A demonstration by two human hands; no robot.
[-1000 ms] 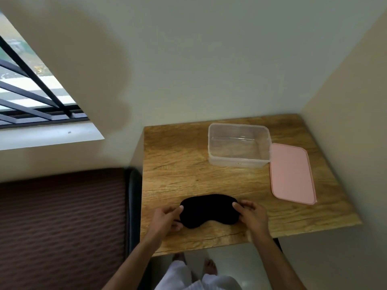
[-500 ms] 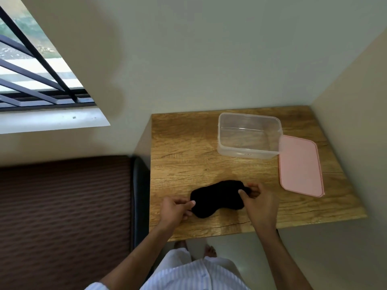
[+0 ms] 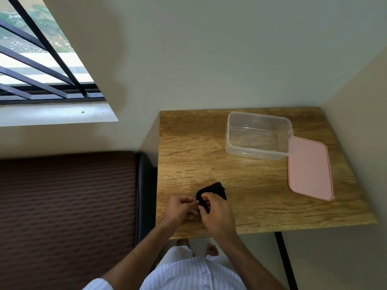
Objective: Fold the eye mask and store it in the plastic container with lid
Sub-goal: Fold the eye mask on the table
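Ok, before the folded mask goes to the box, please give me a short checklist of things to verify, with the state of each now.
1. Eye mask is folded small: ok, bunched on the wooden table.
2. Both hands hold it: ok, left hand and right hand pinch it.
3. Strap tucked in: cannot tell, the fingers hide it.
4. Clear plastic container is open and nothing is in it: ok.
5. Pink lid is off, beside the container: ok.
6. Table between mask and container is free: ok.
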